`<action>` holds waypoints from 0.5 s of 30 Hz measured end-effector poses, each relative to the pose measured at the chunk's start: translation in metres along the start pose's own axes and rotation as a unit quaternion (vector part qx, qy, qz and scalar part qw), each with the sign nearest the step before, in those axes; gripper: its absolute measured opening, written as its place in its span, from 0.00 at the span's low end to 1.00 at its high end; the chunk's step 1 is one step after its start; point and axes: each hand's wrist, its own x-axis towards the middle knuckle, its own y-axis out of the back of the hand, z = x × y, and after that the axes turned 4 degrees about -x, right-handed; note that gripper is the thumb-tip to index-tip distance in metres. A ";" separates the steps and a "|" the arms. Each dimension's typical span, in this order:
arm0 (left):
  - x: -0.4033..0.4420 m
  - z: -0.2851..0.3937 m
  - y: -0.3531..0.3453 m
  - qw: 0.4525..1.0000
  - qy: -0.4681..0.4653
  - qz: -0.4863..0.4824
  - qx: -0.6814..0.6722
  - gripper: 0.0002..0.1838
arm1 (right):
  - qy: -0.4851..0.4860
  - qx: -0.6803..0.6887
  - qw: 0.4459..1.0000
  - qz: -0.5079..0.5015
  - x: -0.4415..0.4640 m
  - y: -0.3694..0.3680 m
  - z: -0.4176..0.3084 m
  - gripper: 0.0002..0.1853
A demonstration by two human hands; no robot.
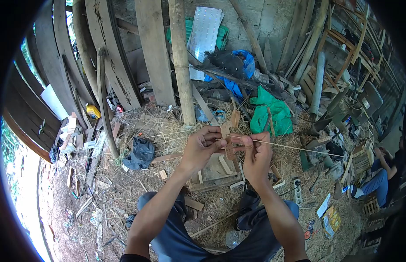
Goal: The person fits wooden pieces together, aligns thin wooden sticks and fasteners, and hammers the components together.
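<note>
A small, light-brown wooden piece (229, 152) with a curved outline is pinched in my left hand (202, 149), upright in front of me. My right hand (258, 162) is closed close beside it, its fingers around a long, thin, pale strip (294, 147), like split bamboo. One end of the strip meets the wooden piece; the other reaches far to the right. A narrow pointed thing (268, 120), possibly a blade, sticks up from behind my right fingers, and I cannot tell whether they hold it. Below both hands lies a low wooden board (214, 168) with wood offcuts on it.
Shavings and scraps cover the ground. A bamboo post (182, 70) stands ahead, near a green plastic bag (272, 114) and a dark bag (140, 153). A power strip (297, 192) lies right of my knees. Another person (377, 174) sits at the far right.
</note>
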 end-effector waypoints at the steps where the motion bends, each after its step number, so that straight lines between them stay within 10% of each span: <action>1: 0.000 0.000 0.000 1.000 0.000 0.002 -0.001 0.19 | 0.003 -0.004 1.000 0.002 -0.001 0.000 0.000 0.10; 15: -0.003 0.001 0.000 0.999 -0.032 0.024 0.032 0.14 | -0.036 0.055 0.998 0.004 0.002 -0.007 -0.005 0.09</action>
